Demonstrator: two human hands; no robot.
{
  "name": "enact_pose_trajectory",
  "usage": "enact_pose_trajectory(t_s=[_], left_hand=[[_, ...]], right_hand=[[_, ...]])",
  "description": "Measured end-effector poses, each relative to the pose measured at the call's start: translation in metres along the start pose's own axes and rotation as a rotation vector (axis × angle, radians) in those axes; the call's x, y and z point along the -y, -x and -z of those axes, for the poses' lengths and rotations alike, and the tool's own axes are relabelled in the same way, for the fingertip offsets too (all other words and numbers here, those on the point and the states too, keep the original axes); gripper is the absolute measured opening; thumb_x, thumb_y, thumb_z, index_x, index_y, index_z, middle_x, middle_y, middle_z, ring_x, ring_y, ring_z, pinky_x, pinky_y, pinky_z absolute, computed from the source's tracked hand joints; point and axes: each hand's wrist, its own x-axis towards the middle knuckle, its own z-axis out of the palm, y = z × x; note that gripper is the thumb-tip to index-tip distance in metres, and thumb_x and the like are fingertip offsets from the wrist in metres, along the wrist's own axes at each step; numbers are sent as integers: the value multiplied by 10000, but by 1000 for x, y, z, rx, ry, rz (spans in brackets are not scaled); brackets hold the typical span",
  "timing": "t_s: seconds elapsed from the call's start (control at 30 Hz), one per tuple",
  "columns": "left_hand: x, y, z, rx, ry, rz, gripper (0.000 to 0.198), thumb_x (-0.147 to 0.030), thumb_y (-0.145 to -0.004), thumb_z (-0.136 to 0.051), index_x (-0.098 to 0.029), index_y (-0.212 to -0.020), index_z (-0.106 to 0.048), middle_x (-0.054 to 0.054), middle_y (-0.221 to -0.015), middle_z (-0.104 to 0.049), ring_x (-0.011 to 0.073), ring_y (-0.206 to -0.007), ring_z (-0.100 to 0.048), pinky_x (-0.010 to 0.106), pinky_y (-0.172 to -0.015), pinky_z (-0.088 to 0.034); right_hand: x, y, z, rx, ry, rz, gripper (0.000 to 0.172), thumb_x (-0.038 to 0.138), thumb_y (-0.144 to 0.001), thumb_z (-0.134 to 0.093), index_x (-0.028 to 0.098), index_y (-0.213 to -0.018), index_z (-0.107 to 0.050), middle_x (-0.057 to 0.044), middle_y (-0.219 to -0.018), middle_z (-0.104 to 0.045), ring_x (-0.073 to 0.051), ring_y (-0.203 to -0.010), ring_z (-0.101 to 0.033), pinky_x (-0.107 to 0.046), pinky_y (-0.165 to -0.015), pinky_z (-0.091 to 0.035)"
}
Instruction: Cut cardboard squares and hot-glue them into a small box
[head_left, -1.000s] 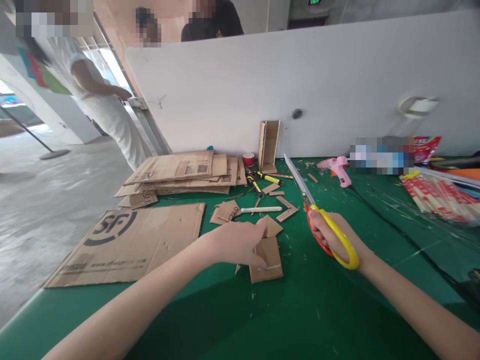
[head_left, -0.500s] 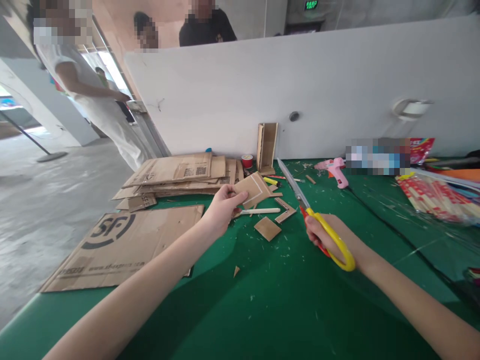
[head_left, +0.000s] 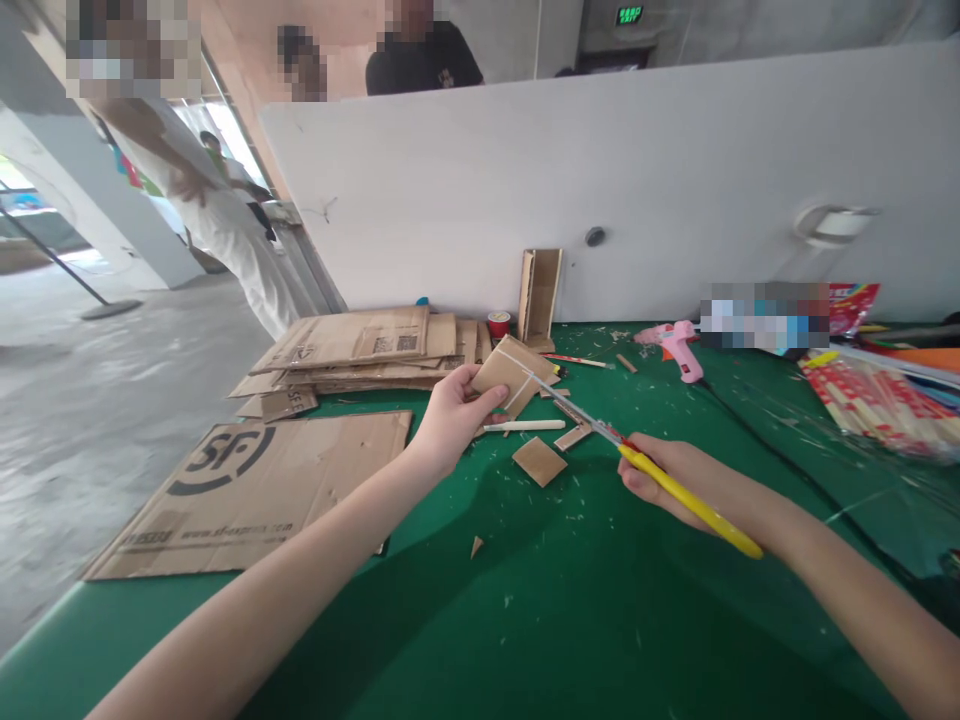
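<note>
Between the thumb and fingers of my left hand is a small piece of cardboard with pale lines on it. My right hand is closed round the yellow and red handles of a pair of scissors. The blades point left, and their tips overlap the cardboard piece in the view; whether they touch it I cannot tell. Below lie a white pen, a square cardboard offcut and an L-shaped cardboard scrap, partly hidden by the scissors.
Stacked cardboard and a flat printed sheet lie left on the green table. A cardboard trough stands against the white partition. A pink glue gun and packets of sticks are at right. People stand beyond.
The scissors have swung left and turned, bringing their tips over the cardboard piece. My left hand has tilted that piece, so its pale lines show more. A person at left has moved an arm.
</note>
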Motion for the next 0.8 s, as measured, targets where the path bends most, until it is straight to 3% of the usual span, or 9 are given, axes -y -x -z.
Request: enact_pose_trajectory(t_s=[0.1, 0.27, 0.57, 0.8], left_hand=[[-1, 2, -3, 57, -24, 3, 331, -300, -704, -739, -136, -955, -598, 52, -892, -662, 155, -805, -643, 265, -654, -569], [-3, 5, -5, 56, -34, 18, 360, -319, -702, -745, -140, -984, -611, 45, -868, -660, 129, -739, -629, 218, -588, -537], [-4, 6, -5, 64, -74, 19, 310, -338, -706, -741, -136, -902, -610, 15, -773, -654, 83, -609, -582, 185, -529, -478], [-4, 8, -6, 69, -98, -16, 272, -330, -706, -737, -135, -856, -623, 5, -715, -637, 85, -593, -560, 185, -509, -448]], right_hand=[[0, 0, -1, 33, -12, -12, 410, 613, -857, -425, 211, -883, -500, -49, -765, -607, -182, -619, -553, -288, -541, -401], [-1, -1, -1, 45, -40, -16, 393, 597, -850, -456, 211, -910, -498, -55, -801, -604, -184, -642, -551, -291, -553, -409], [4, 1, 1, 52, -40, -37, 381, 593, -851, -459, 214, -871, -498, -27, -749, -576, -152, -596, -507, -271, -528, -379], [21, 3, 3, -72, 116, -54, 354, 546, -854, -469, 216, -725, -478, 6, -599, -505, -137, -523, -439, -277, -507, -339]])
